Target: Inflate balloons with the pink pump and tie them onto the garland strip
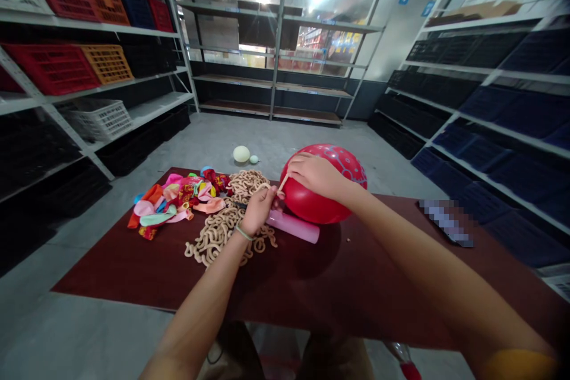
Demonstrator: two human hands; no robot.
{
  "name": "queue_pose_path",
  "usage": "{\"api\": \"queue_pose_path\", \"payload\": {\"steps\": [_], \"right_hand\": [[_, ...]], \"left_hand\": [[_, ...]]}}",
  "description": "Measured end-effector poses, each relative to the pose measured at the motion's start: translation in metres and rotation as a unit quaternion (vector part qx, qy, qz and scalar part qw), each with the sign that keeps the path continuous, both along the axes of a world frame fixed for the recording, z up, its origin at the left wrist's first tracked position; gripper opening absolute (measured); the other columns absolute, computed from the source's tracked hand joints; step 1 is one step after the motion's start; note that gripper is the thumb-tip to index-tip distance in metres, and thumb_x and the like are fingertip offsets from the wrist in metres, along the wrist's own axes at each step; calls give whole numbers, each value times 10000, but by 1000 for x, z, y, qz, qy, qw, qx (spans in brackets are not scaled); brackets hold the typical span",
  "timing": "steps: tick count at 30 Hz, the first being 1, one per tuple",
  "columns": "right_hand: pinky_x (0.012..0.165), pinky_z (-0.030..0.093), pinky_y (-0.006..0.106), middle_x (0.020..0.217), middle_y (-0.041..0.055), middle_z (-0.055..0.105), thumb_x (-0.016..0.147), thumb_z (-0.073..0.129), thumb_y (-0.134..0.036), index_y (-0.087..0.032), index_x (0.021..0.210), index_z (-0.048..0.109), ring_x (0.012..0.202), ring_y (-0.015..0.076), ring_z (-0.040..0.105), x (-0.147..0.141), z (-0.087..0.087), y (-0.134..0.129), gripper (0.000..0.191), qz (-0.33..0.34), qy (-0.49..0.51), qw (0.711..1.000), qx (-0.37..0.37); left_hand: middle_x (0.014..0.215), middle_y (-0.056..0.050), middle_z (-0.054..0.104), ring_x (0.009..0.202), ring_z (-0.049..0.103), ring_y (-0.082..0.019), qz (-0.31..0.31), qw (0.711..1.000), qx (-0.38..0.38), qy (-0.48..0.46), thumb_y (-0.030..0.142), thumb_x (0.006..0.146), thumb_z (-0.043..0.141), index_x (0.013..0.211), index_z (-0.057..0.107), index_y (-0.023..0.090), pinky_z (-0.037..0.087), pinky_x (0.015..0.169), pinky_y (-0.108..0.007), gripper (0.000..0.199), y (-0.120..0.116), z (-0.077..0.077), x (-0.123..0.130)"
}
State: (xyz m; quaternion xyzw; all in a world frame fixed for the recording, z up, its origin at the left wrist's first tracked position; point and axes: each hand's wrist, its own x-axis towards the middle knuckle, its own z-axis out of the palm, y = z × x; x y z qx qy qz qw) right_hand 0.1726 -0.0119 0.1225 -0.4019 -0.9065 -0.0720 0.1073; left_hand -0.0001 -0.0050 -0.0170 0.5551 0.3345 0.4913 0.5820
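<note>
A large red balloon [312,199] with a printed pattern rests over the dark red table [356,285]. My right hand [318,175] lies over its top left, with a thin tan strand [284,183] at the fingertips. Close to the balloon's left side, my left hand [259,208] is closed in a pinch at the strand's lower end, by the balloon's neck. Below that hand lies a pink cylinder [296,227], perhaps a pump. Tan curly strands [218,231] are heaped left of and under my left wrist. Further left sits a pile of colourful uninflated balloons [164,205].
A phone-like object [445,222], partly blurred, lies at the table's right. Two pale balloons [241,154] are on the floor beyond the table. Shelves with crates [53,68] stand left, more shelving [467,95] right, and a metal rack [276,41] behind.
</note>
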Motion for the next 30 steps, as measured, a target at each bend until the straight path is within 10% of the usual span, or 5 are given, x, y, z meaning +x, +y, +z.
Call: {"api": "queue_pose_path", "payload": {"steps": [10,17,21,30], "right_hand": [[1002,383,424,1117,49,643,934,449,-242,-231,935,683,1096,212,528,8,2,-19,234,68,7,998,7],[1095,283,469,1126,19,659,908,508,-292,-254,807,702,1162,221,503,10,15,-32,222,112,-27,993,-11],[1005,356,401,983,32,687,960,456,-291,-223,885,691,989,189,570,0,17,-29,256,32,18,999,-14],[1100,179,487,1012,4,654,912,570,-241,-245,839,696,1061,203,526,-15,-6,-14,146,-5,19,1000,13]], "left_hand": [[624,47,504,519,449,-44,-55,980,-133,-138,469,670,812,782,620,126,534,577,-207,409,-7,21,-8],[596,71,510,476,443,-50,-78,980,-91,-157,443,714,789,929,577,152,494,544,-199,419,-11,21,-3],[596,59,555,499,528,-85,-88,989,-41,-109,476,754,747,930,545,163,456,523,-204,412,-12,19,-3],[614,48,595,533,575,-114,-51,996,49,-54,491,815,680,933,511,174,460,560,-233,378,-12,19,-4]]}}
